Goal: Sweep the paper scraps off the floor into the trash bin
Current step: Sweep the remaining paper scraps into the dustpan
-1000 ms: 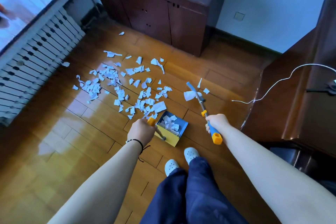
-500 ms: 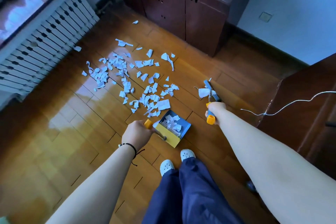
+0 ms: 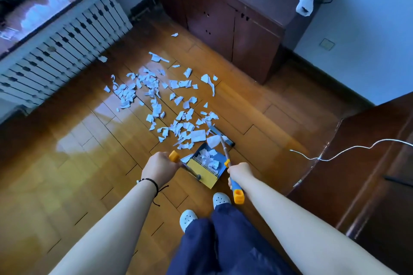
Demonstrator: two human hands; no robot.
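Observation:
White paper scraps (image 3: 156, 100) lie scattered over the wooden floor ahead of me. A blue and yellow dustpan (image 3: 204, 168) stands on the floor in front of my feet and holds several scraps. My left hand (image 3: 158, 167) grips the dustpan's orange-tipped handle (image 3: 173, 156). My right hand (image 3: 238, 173) grips the blue and orange broom handle (image 3: 235, 190). The broom head (image 3: 221, 136) sits just beyond the dustpan's mouth, against a larger scrap. No trash bin is in view.
A dark wooden cabinet (image 3: 234, 24) stands ahead by the wall. A white radiator (image 3: 67, 51) runs along the left. Dark wooden furniture (image 3: 375, 163) fills the right, with a white cable (image 3: 335, 156) hanging off it. My white shoes (image 3: 220, 198) stand behind the dustpan.
The broom head has swept from the right side of the floor to the dustpan's mouth, dragging a larger scrap with it. My right hand moved in closer to the dustpan.

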